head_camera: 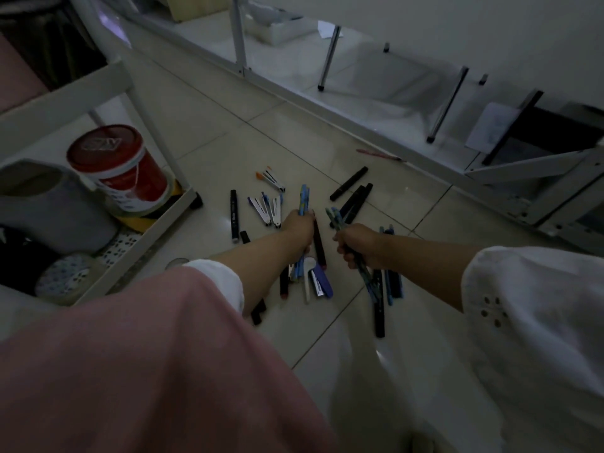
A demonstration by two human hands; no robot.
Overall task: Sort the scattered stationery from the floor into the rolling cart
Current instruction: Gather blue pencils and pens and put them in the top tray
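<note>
At nine o'clock stands a red-lidded tub (121,165), with a grey bag (55,207) just beside it. Metal chair legs (330,57) stand at one o'clock beyond a white frame rail (327,111). At two o'clock there is a paper sheet (490,129).

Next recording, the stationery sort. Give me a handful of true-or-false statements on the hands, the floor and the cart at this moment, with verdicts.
1. The left hand grips a bunch of blue pens. True.
2. The right hand holds nothing. False: it grips its own bundle of bluish pens.
3. Black markers lie on the tiled floor. True.
4. The red-lidded tub stands on the floor. False: it sits in a tray of the rolling cart.
5. A pink pen lies apart from the pile, nearer the wall. True.
</note>
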